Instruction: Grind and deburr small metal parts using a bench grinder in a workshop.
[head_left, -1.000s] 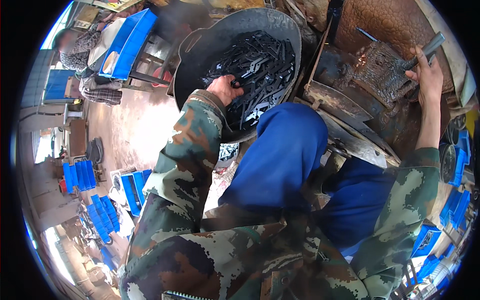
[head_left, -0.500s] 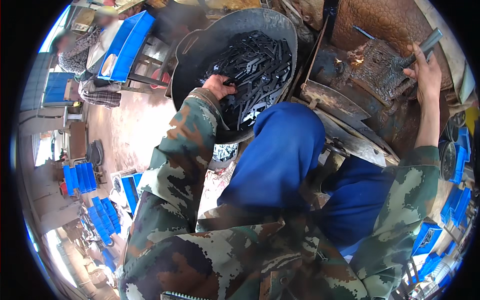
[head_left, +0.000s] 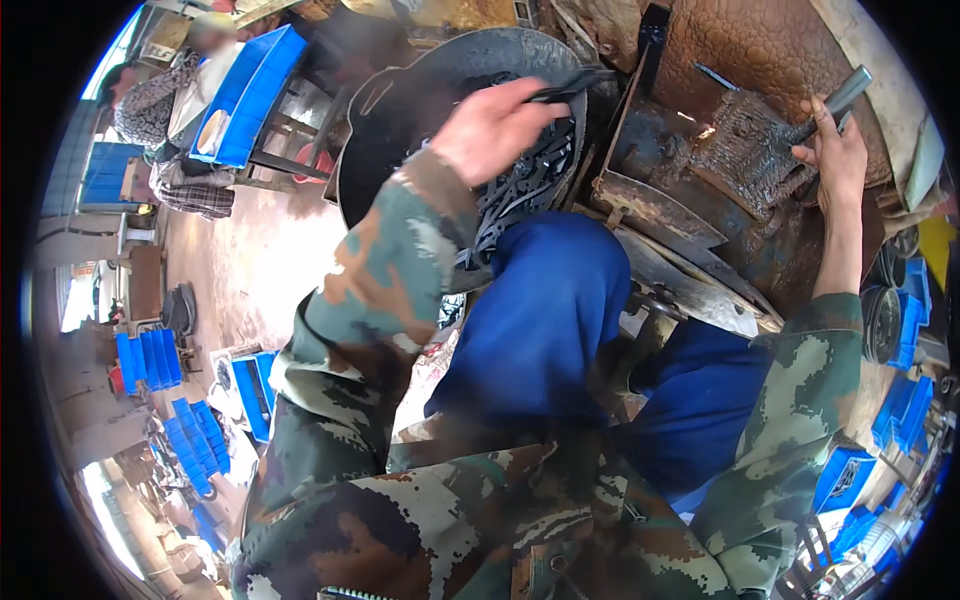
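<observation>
My left hand is raised over a large dark tub, its fingers closed on some flat dark metal pieces, slightly blurred by motion. Many similar slim black metal pieces lie heaped in the tub below it. On the right, my right hand grips a grey metal bar handle that slants up beyond my fingers. Beside that hand sits a grimy, oil-caked metal block on a rusty machine bed.
A rusty metal guard stands between my knees and the machine. My blue-trousered knee presses close to the tub. A long blue bin rests on a bench at the far left, near another person. More blue bins stand farther off.
My left hand has come up out of the heap and moved right toward the machine with metal pieces in it. My right hand stays on the handle.
</observation>
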